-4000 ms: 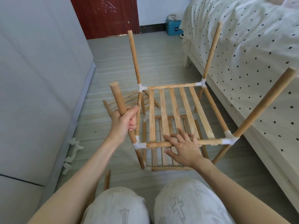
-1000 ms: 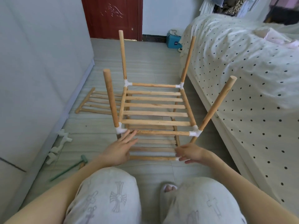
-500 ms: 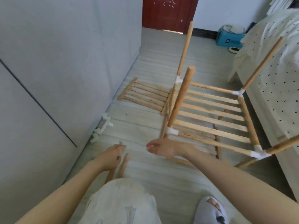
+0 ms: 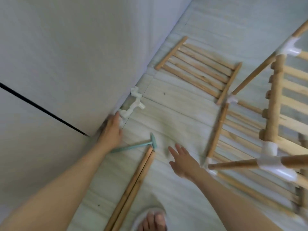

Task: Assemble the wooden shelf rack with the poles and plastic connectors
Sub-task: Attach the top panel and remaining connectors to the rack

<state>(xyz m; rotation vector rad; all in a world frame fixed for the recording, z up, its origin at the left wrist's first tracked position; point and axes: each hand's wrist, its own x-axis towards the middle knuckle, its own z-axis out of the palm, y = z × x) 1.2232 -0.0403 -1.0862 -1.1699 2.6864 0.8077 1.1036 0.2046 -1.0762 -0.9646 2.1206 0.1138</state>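
Reaching left hand (image 4: 111,130) touches the white connectors (image 4: 133,104) by the wall, fingers straight; right hand (image 4: 181,160) hovers spread above the floor.

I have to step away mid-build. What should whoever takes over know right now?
Left hand: open, reaching the white plastic connectors by the grey wall, gripping nothing yet.
Right hand: open, hovering above the floor.
Partly built wooden rack: on the right, its poles joined.
Left: the loose slatted shelf panel, two loose wooden poles, spare connectors.
A teal mallet lies nearby.
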